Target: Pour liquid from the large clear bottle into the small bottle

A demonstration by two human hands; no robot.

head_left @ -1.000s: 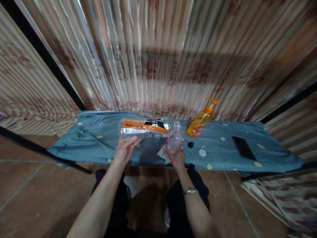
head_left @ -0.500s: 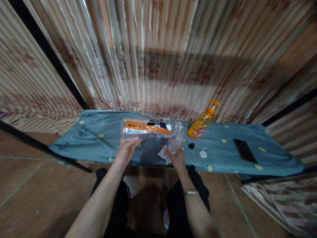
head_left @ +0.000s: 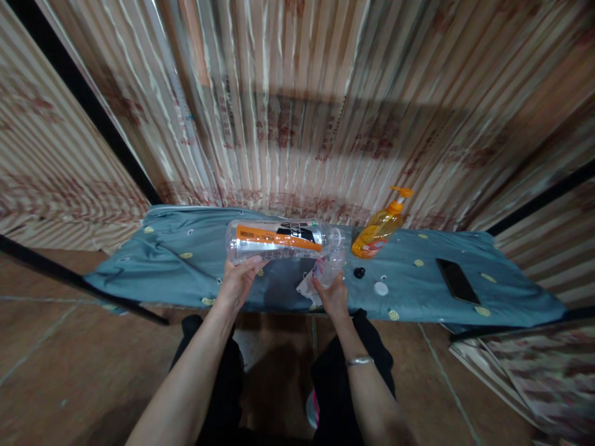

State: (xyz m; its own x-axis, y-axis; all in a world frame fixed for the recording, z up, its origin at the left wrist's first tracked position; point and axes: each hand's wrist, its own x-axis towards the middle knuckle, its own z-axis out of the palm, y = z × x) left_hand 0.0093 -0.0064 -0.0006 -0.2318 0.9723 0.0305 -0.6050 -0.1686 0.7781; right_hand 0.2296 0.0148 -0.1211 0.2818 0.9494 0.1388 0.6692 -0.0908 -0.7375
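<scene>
A large clear plastic bottle (head_left: 279,240) with an orange, silver and black label lies sideways in the air, its neck pointing right. My left hand (head_left: 242,282) grips it from below near its base. My right hand (head_left: 332,294) is closed round a smaller clear bottle (head_left: 331,265) with a pink and white label, tilted up beneath the large bottle's neck. The two bottle mouths overlap in view; whether they touch cannot be made out. A black cap (head_left: 359,272) and a white cap (head_left: 381,288) lie on the cloth to the right of my right hand.
An orange pump bottle (head_left: 379,229) stands behind the caps. A black phone (head_left: 458,282) lies farther right on the blue-green cloth (head_left: 176,260). Dark poles (head_left: 88,93) flank the surface, and a striped curtain (head_left: 297,124) hangs behind it.
Both hands and the bottles stay nearly where they were. The surroundings have shifted slightly left in the view.
</scene>
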